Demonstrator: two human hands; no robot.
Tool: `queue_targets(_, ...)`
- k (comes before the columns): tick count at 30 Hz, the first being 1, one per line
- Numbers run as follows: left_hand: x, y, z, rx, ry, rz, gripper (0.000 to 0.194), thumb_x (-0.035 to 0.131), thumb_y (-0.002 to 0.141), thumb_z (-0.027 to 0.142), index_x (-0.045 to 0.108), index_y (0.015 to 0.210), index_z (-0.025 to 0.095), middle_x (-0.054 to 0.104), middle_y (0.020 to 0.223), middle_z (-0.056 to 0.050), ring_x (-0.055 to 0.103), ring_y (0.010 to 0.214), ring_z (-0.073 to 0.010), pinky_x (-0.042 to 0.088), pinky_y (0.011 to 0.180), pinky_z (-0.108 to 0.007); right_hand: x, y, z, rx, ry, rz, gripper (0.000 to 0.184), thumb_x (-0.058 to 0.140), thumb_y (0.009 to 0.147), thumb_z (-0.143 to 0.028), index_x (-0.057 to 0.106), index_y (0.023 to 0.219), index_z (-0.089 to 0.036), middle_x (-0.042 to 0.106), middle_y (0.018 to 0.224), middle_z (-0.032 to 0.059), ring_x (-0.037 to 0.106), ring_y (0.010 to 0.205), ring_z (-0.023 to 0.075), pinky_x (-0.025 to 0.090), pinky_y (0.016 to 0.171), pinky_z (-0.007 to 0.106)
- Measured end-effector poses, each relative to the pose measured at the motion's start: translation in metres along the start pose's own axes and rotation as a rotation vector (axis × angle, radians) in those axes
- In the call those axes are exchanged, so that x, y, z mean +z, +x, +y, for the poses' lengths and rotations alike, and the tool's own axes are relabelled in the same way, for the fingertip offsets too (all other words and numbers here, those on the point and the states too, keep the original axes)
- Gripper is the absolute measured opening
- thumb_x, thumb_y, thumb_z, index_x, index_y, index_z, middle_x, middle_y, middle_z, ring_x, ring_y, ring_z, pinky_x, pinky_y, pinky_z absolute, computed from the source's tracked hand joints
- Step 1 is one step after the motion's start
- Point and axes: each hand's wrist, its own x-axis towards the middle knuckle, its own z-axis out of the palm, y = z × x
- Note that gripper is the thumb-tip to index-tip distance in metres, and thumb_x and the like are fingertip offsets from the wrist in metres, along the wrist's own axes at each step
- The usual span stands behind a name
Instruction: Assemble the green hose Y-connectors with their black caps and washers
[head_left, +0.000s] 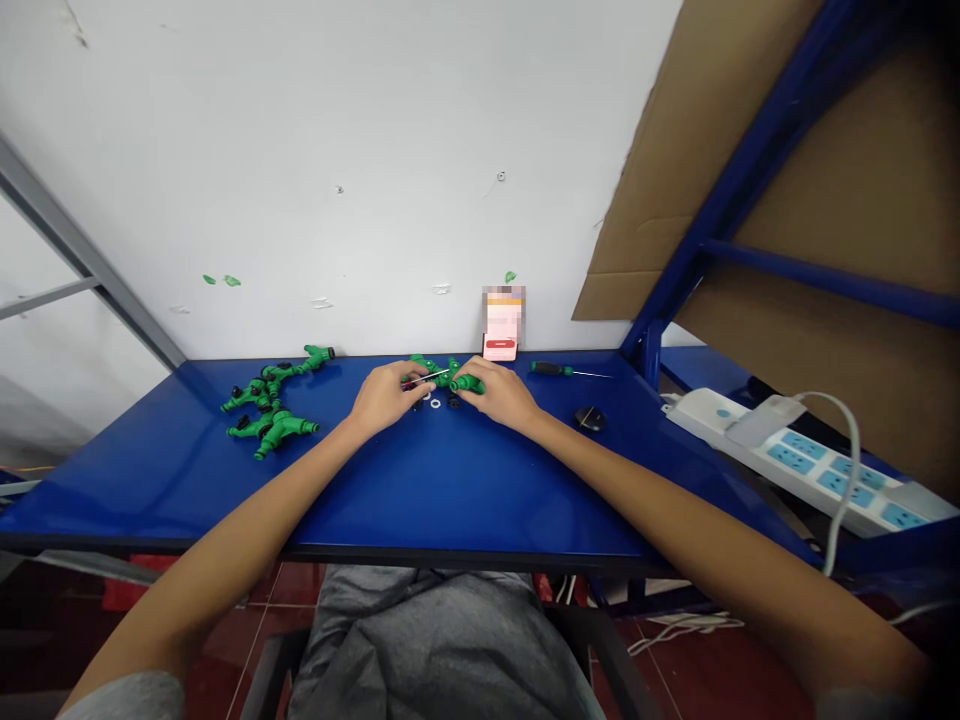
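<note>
Near the back middle of the blue table [450,490], my right hand [504,390] is closed around a green plastic hose connector [466,383]. My left hand [386,394] pinches a thin tool with a metal shaft [435,375]; its handle is mostly covered by my fingers, so I cannot tell its exact kind. The shaft points right, towards the connector. A small white ring [436,404] and a small black part [453,402] lie on the table between my hands. More green plastic [418,360] shows just behind my left fingers.
Several green branched hose connectors [277,428] with black parts lie at the left. A screwdriver [551,369] and a black round object [590,418] lie at the right. A phone [501,325] leans on the wall. A white power strip [810,460] sits beyond the right edge.
</note>
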Motion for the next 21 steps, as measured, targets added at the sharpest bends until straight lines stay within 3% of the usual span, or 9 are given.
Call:
queue_targets(3,-0.008,0.001,0.004,-0.023,-0.058,0.061,0.026,0.061,0.1,0.042,0.079,0.097,0.022,0.081,0.089,-0.004,0.072,0.08,-0.0233,0.05,0.076,-0.033,-0.001,-0.001,-0.002,0.031,0.113,0.022,0.012,0.073,0.096,-0.036,0.073,0.1,-0.025,0.073,0.109,0.0032,0.068,0.068,0.0167,0.055,0.074,0.036)
queue_targets(6,-0.008,0.002,0.004,-0.054,-0.09,0.024,0.026,0.053,0.097,0.03,0.076,0.09,0.021,0.076,0.081,-0.002,0.066,0.071,-0.0206,0.046,0.069,-0.031,-0.002,0.0,-0.006,0.096,0.335,0.038,0.026,0.076,0.094,-0.049,0.072,0.097,-0.024,0.071,0.106,0.0032,0.063,0.051,0.0119,0.058,0.062,0.036)
queue_targets(10,0.0,0.0,0.004,-0.053,-0.163,-0.074,0.025,0.05,0.098,0.026,0.075,0.094,0.02,0.07,0.076,0.0,0.061,0.065,-0.0172,0.044,0.067,-0.03,0.001,0.001,-0.013,0.203,0.675,0.034,0.042,0.084,0.084,-0.061,0.069,0.094,-0.022,0.072,0.102,0.0047,0.071,0.057,0.0158,0.062,0.053,0.033)
queue_targets(13,0.006,-0.003,0.009,0.002,-0.228,-0.051,0.022,0.055,0.1,0.031,0.074,0.103,0.02,0.074,0.088,-0.002,0.065,0.075,-0.0179,0.048,0.073,-0.03,0.001,0.003,-0.015,0.252,0.783,0.021,0.047,0.088,0.079,-0.06,0.065,0.096,-0.023,0.072,0.09,0.0021,0.074,0.061,0.0193,0.064,0.057,0.034)
queue_targets(16,0.01,-0.005,0.013,0.047,-0.245,0.003,0.019,0.058,0.1,0.03,0.074,0.104,0.021,0.076,0.102,-0.005,0.069,0.088,-0.02,0.052,0.081,-0.031,-0.004,0.005,-0.011,0.242,0.631,0.046,0.038,0.081,0.086,-0.055,0.062,0.097,-0.024,0.069,0.082,0.0003,0.073,0.062,0.0214,0.061,0.059,0.036)
queue_targets(21,0.01,-0.004,0.01,0.014,-0.209,0.024,0.018,0.058,0.101,0.028,0.074,0.102,0.021,0.076,0.099,-0.005,0.067,0.085,-0.0198,0.052,0.082,-0.033,-0.018,0.004,0.001,0.049,-0.033,0.103,0.007,0.068,0.093,-0.028,0.065,0.096,-0.023,0.07,0.102,0.0069,0.069,0.085,0.0242,0.053,0.075,0.035)
